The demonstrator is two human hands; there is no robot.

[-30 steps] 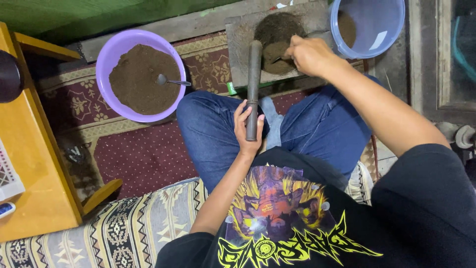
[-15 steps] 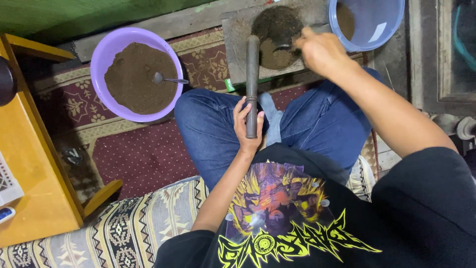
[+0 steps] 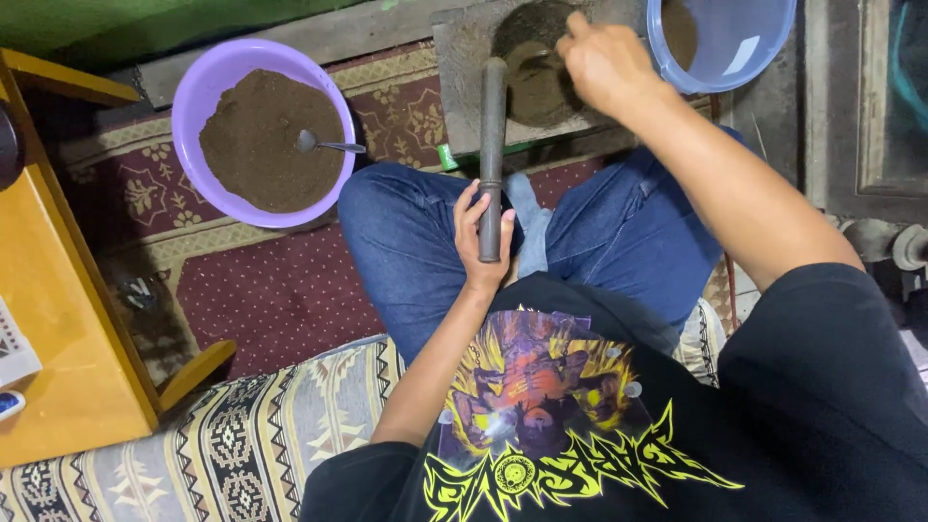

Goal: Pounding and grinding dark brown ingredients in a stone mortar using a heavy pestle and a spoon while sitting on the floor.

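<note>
- Two hands at work: my left hand [image 3: 480,253] is closed around the lower end of a dark pestle [image 3: 491,155], which stands over my lap and leans toward the stone slab [image 3: 462,72]
- My right hand [image 3: 607,66] is curled shut over the hollow of the slab, apparently gripping a spoon [image 3: 537,58], though only a bit of metal shows past my fingers
- Compared with a moment ago, that hand has moved up and toward the far rim of the hollow, nearer the blue bucket [image 3: 727,43]; I read this as scooping or scraping the brown powder [image 3: 532,82] along
- The left hand and pestle have barely shifted, so the pounding is paused while the right does the spoon work
- Brown powder sits in the hollow, with a little more inside the blue bucket just beside it
- A purple basin [image 3: 208,97] full of the same powder sits well to my left on the patterned rug [image 3: 280,300], a second spoon [image 3: 324,145] lying in it
</note>
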